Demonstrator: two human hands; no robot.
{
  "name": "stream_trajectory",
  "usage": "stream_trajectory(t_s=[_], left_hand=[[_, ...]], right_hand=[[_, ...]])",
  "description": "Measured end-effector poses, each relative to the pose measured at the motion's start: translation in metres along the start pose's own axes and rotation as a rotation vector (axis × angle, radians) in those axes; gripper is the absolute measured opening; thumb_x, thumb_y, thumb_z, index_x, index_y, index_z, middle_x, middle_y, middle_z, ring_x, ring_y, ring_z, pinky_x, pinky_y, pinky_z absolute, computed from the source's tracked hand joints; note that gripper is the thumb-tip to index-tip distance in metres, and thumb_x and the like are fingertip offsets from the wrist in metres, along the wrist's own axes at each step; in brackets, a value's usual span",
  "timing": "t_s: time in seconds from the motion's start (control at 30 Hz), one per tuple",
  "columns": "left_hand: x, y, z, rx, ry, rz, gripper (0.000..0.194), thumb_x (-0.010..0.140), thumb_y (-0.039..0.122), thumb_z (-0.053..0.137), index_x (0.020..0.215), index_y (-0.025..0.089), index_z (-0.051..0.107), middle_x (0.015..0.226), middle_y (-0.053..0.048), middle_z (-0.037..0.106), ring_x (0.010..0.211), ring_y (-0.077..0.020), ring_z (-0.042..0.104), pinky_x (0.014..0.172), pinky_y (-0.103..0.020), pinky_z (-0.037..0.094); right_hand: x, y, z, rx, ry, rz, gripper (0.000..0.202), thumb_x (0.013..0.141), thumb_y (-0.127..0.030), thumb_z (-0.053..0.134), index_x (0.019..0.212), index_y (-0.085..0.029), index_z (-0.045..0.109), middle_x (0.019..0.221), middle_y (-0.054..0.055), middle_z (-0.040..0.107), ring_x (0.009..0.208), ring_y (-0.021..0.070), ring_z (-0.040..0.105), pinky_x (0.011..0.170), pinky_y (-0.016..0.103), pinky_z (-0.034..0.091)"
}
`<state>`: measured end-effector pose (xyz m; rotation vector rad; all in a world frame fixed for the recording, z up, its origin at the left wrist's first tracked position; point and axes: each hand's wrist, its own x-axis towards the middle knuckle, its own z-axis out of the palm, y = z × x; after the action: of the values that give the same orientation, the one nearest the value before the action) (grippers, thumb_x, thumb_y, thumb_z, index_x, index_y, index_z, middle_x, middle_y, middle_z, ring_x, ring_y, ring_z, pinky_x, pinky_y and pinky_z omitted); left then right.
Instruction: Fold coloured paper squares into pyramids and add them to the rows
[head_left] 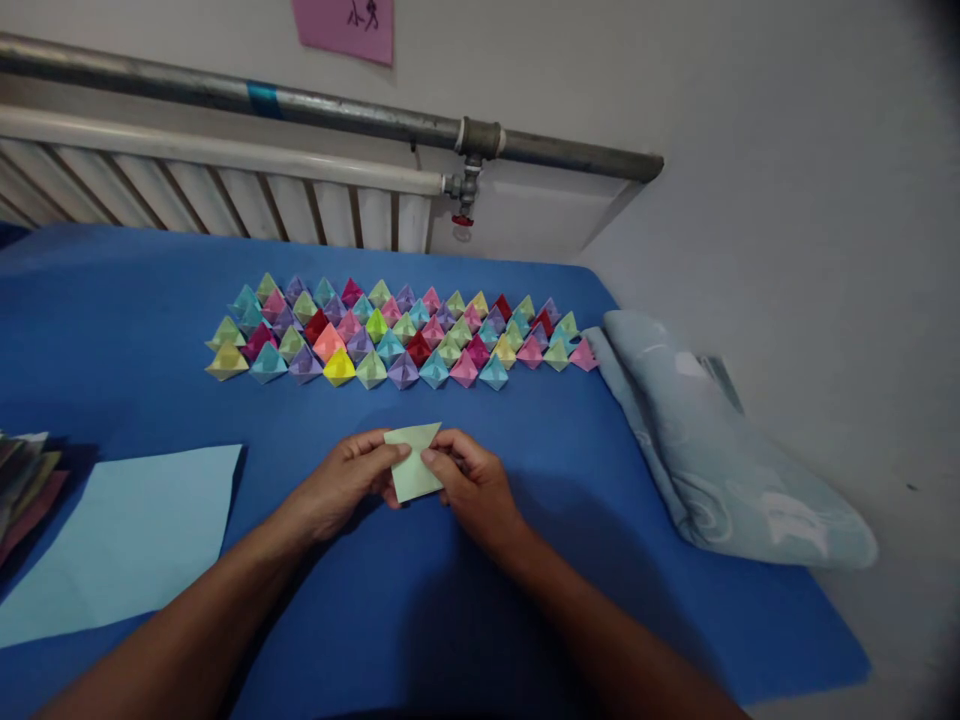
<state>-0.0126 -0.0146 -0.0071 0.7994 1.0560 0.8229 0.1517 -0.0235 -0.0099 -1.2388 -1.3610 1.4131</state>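
Observation:
A small folded piece of pale green paper [417, 476] is held up between my two hands, above the blue surface [315, 620]. My left hand [352, 478] pinches its left side, thumb on the front and fingers behind. On the right side my right hand [471, 480] grips the same paper, its thumb pressed on the face near the middle. Beyond the hands, several rows of folded paper pieces in many colours, among them a yellow one [339, 368], stand close together.
A light blue sheet [142, 540] lies at the left, beside a stack of coloured papers [26, 490]. On the right rests a folded pale blue cloth [720, 470]. A radiator [247, 205] and a metal pipe [360, 118] run along the back wall.

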Motion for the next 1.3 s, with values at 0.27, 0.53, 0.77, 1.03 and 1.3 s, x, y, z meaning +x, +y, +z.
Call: stream_trajectory(t_s=[0.27,0.53,0.77,1.03,1.3], left_hand=[[0.001,-0.001,-0.003,-0.009,0.008,0.021,0.033,0.069,0.046,0.079,0.079,0.015,0.071,0.064,-0.001,0.066,0.054,-0.0110,0.057,0.050,-0.022,0.049],[0.000,0.002,-0.004,-0.037,0.043,0.039,0.033,0.065,0.045,0.083,0.071,0.017,0.070,0.060,0.002,0.064,0.051,-0.0083,0.053,0.050,-0.020,0.044],[0.001,0.003,-0.003,0.010,0.050,0.082,0.034,0.066,0.048,0.082,0.072,0.017,0.070,0.065,0.001,0.064,0.057,-0.0097,0.055,0.055,-0.021,0.046],[-0.005,0.008,-0.007,0.155,0.142,0.204,0.021,0.075,0.041,0.076,0.075,0.020,0.071,0.063,0.005,0.057,0.053,-0.0064,0.047,0.053,-0.020,0.037],[-0.008,0.011,-0.006,0.100,0.147,0.095,0.032,0.071,0.046,0.079,0.068,0.017,0.066,0.059,0.004,0.055,0.050,-0.0066,0.049,0.048,-0.019,0.040]], right_hand=[[0.001,-0.009,-0.006,0.043,-0.028,0.083,0.023,0.086,-0.040,0.053,0.086,-0.020,0.065,0.059,-0.006,0.051,0.049,0.0080,0.045,0.050,0.021,0.037],[0.001,-0.007,-0.006,0.070,-0.045,0.098,0.019,0.084,-0.038,0.056,0.086,-0.021,0.065,0.062,-0.006,0.054,0.050,0.0075,0.047,0.050,0.021,0.037],[0.004,-0.004,-0.006,0.029,-0.028,0.121,0.014,0.077,-0.035,0.062,0.077,-0.021,0.062,0.058,-0.006,0.053,0.050,0.0086,0.046,0.050,0.022,0.037],[-0.002,0.001,-0.009,-0.558,0.108,-0.450,0.013,0.089,-0.020,0.055,0.083,-0.021,0.067,0.080,0.002,0.067,0.075,0.0136,0.062,0.072,0.025,0.048],[-0.005,0.007,-0.012,-0.799,0.111,-0.724,0.018,0.097,-0.021,0.049,0.101,-0.019,0.067,0.094,0.008,0.068,0.086,0.0155,0.066,0.077,0.026,0.053]])
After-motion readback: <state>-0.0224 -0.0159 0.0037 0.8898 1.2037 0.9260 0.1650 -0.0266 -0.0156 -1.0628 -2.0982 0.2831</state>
